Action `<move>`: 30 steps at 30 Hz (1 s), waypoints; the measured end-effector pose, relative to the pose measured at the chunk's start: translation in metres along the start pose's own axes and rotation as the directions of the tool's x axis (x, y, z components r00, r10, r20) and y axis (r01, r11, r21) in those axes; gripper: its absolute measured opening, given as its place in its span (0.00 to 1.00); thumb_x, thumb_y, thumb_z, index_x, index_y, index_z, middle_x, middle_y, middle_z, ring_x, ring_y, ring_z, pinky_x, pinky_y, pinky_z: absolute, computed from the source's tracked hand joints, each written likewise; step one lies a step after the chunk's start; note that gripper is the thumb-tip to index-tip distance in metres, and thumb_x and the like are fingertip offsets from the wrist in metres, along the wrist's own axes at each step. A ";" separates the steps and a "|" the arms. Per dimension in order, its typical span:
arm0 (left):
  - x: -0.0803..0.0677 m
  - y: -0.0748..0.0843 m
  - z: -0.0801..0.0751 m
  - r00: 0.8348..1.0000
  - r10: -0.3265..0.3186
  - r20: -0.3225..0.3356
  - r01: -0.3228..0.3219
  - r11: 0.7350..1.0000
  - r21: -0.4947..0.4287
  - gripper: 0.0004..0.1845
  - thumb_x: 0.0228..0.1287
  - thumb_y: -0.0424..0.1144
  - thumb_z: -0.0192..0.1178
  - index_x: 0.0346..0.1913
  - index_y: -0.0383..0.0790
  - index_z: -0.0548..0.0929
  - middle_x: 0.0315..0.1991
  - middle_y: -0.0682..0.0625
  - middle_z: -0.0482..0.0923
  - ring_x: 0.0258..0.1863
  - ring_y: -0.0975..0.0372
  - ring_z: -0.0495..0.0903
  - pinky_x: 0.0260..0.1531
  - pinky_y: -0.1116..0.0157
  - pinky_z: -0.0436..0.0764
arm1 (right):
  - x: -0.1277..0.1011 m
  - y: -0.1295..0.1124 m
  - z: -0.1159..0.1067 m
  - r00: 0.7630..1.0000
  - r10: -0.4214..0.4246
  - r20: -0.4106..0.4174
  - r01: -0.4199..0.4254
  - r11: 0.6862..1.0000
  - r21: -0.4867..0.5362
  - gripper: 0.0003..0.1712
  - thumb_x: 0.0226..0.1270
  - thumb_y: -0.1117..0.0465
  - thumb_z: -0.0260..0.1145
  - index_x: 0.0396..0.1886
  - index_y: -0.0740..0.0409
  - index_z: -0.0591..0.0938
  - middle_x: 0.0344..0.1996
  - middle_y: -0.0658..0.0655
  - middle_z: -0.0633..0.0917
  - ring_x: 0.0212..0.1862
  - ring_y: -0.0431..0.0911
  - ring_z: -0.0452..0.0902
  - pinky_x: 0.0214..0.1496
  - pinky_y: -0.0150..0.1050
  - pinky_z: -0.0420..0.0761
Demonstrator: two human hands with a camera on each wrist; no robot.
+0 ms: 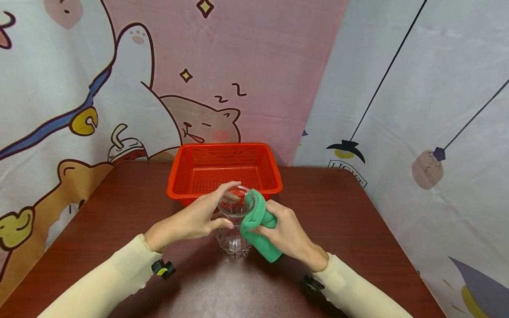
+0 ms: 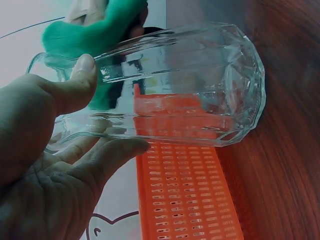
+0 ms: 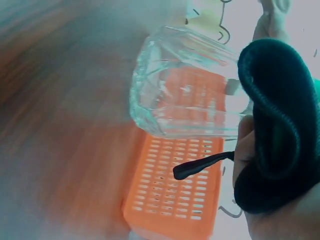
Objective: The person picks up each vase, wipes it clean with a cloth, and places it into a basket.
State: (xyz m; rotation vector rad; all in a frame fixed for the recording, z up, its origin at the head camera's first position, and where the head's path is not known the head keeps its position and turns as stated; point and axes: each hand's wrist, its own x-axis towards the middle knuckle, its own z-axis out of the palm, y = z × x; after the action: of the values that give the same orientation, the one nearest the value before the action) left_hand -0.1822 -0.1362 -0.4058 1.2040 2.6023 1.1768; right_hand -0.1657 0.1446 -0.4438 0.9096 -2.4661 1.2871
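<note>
Clear faceted glass tumbler [image 1: 234,225], mid-desk before the red plastic basket [image 1: 224,170]: left hand [image 1: 195,218] clasps its rim; right hand [image 1: 288,234] clamps folded green cloth [image 1: 258,227] against rim. Wiping under way; interior likely next.

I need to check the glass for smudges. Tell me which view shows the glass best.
The left wrist view: the glass fills the frame, sharp, ribbed wall and faceted base clear, held by the left hand. The head view shows it small between both hands, the green cloth over its rim. The right wrist view is blurred.
</note>
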 end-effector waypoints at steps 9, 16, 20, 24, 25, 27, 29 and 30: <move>0.001 0.002 0.001 1.000 -0.005 0.000 0.005 1.000 -0.008 0.56 0.60 0.39 0.77 0.83 0.49 0.49 0.66 0.47 0.76 0.65 0.53 0.77 0.52 0.56 0.85 | 0.004 -0.006 -0.009 0.996 -0.018 -0.086 0.026 0.995 0.093 0.30 0.59 0.53 0.81 0.61 0.48 0.84 0.48 0.45 0.85 0.44 0.43 0.83 0.44 0.40 0.85; 0.001 0.002 0.001 1.000 0.000 -0.005 0.000 1.000 -0.021 0.56 0.60 0.38 0.77 0.83 0.49 0.50 0.65 0.47 0.77 0.64 0.51 0.77 0.51 0.50 0.84 | 0.005 -0.031 -0.014 0.995 -0.016 -0.098 0.028 0.991 0.128 0.27 0.59 0.64 0.81 0.58 0.60 0.84 0.45 0.50 0.85 0.42 0.45 0.83 0.43 0.39 0.85; 0.002 0.002 0.001 1.000 -0.002 -0.003 0.002 1.000 -0.025 0.56 0.59 0.37 0.77 0.83 0.49 0.49 0.65 0.47 0.77 0.64 0.51 0.77 0.51 0.51 0.85 | 0.006 -0.035 -0.015 0.996 -0.003 -0.091 0.016 0.990 0.139 0.25 0.59 0.65 0.81 0.56 0.59 0.85 0.44 0.50 0.85 0.42 0.45 0.83 0.43 0.39 0.84; 0.002 0.002 0.001 1.000 -0.003 0.000 0.003 1.000 -0.029 0.57 0.59 0.37 0.77 0.83 0.52 0.49 0.65 0.47 0.76 0.64 0.51 0.77 0.51 0.52 0.85 | 0.006 -0.035 -0.014 0.996 0.003 -0.088 0.010 0.988 0.153 0.22 0.60 0.65 0.80 0.54 0.56 0.85 0.43 0.51 0.85 0.41 0.45 0.83 0.43 0.40 0.84; 0.002 0.002 0.001 1.000 -0.002 -0.001 0.002 1.000 -0.028 0.57 0.59 0.37 0.77 0.83 0.52 0.49 0.65 0.47 0.76 0.64 0.51 0.77 0.51 0.52 0.85 | 0.006 -0.035 -0.014 0.996 0.004 -0.087 0.009 0.988 0.155 0.22 0.60 0.65 0.80 0.54 0.55 0.85 0.43 0.51 0.85 0.40 0.45 0.83 0.42 0.40 0.85; 0.002 0.001 0.001 1.000 -0.001 0.000 0.001 1.000 -0.025 0.56 0.59 0.38 0.77 0.82 0.53 0.49 0.66 0.47 0.76 0.65 0.51 0.77 0.51 0.53 0.85 | 0.006 -0.035 -0.014 0.997 0.011 -0.083 0.003 0.986 0.166 0.20 0.60 0.65 0.80 0.52 0.54 0.86 0.43 0.51 0.85 0.41 0.46 0.83 0.42 0.40 0.85; 0.002 0.001 0.001 1.000 0.001 -0.001 -0.001 1.000 -0.022 0.56 0.60 0.38 0.77 0.83 0.52 0.49 0.66 0.47 0.76 0.65 0.51 0.77 0.51 0.53 0.85 | 0.006 -0.036 -0.014 0.997 0.020 -0.078 -0.006 0.985 0.175 0.19 0.61 0.65 0.80 0.51 0.53 0.86 0.42 0.51 0.85 0.41 0.45 0.83 0.42 0.41 0.85; 0.002 0.001 0.002 1.000 0.001 -0.001 -0.001 1.000 -0.019 0.56 0.60 0.38 0.77 0.83 0.52 0.49 0.66 0.47 0.76 0.65 0.52 0.77 0.51 0.54 0.85 | 0.006 -0.036 -0.014 0.997 0.026 -0.076 -0.012 0.984 0.180 0.18 0.61 0.65 0.80 0.50 0.53 0.86 0.42 0.51 0.85 0.41 0.45 0.83 0.42 0.41 0.85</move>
State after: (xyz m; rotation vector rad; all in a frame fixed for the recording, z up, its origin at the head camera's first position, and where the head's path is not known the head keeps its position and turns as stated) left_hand -0.1826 -0.1336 -0.4059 1.2017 2.5851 1.2001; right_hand -0.1498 0.1375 -0.4090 0.8601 -2.3343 1.5408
